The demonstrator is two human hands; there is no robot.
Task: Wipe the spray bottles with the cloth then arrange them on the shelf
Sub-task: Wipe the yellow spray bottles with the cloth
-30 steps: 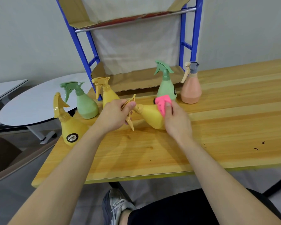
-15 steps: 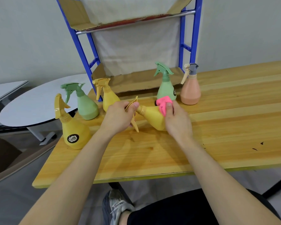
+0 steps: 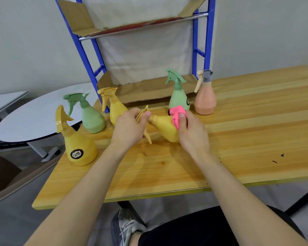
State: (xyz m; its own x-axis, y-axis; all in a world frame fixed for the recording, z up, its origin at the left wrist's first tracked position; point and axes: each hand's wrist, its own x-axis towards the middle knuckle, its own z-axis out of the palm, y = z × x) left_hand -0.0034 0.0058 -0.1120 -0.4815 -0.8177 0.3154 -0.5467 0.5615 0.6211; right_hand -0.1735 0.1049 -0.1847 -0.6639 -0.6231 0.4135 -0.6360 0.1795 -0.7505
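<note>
Left hand (image 3: 130, 126) grips the yellow bottle's (image 3: 164, 126) trigger head, right hand (image 3: 192, 132) presses pink cloth (image 3: 177, 115) on it — rotate bottle, wipe all round.

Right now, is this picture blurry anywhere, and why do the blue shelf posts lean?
Head view: the wide-angle lens splays the blue metal shelf frame outward; soft, even light throws only faint arm shadows on the pale wooden table; the right hand and crumpled pink cloth look slightly soft.

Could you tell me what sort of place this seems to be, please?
Probably a workroom or lab, not a home: a wooden worktable, a blue metal shelf lined with cardboard, and a grey oval table beside it.
</note>
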